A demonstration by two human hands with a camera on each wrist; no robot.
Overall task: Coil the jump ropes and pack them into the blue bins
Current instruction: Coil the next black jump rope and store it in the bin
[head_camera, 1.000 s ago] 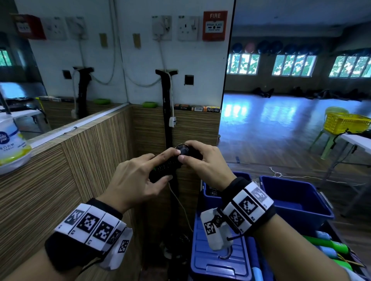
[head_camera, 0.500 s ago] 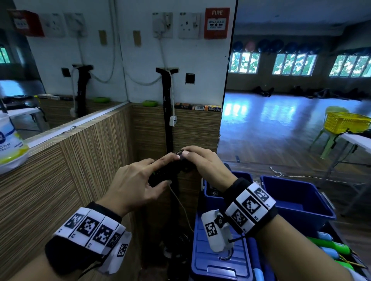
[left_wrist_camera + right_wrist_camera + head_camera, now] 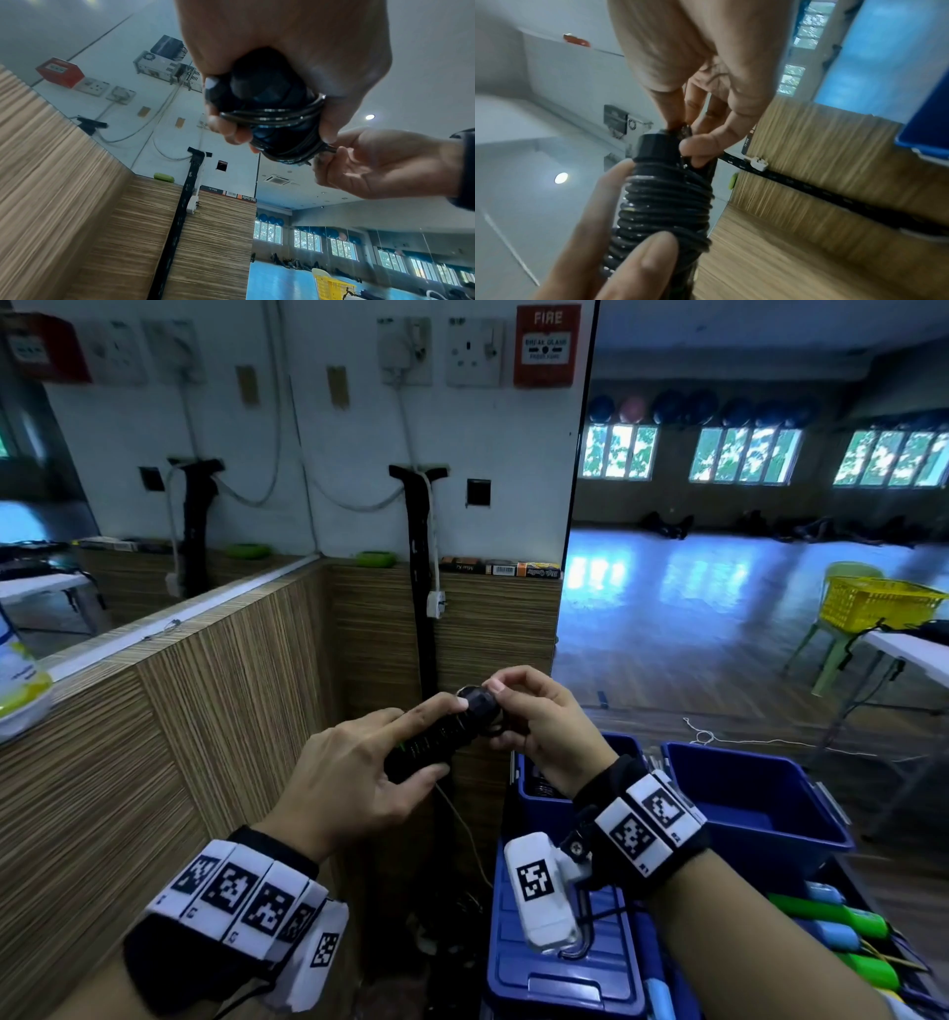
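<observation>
The left hand (image 3: 354,778) is holding a black jump rope (image 3: 441,737) up in the air, in front of a stripy wooden wall (image 3: 205,721). Its thumb is sitting under the bundle and its fingers (image 3: 431,711) are lying long over the top, so the rope is being squeezed between them. The black cord (image 3: 664,207) is going round and round the handles in tight rings, like a spring. The right hand (image 3: 549,726) is touching the far end of the bundle. Its fingertips (image 3: 693,146) are curling in and pinching something small by the round black cap (image 3: 657,146). It is looking like the loose end of the cord, but the wrist view is blurry there, so that part is hard to tell. Below the right hand, two blue bins (image 3: 760,793) are sitting side by side on the floor. The nearer one is mostly hiding behind the right wrist. A blue lid (image 3: 565,983) is lying flat just in front of them. Some green and light blue handles (image 3: 832,922) are lying to the right of the lid. A yellow basket (image 3: 873,608) is sitting far off on a chair.
</observation>
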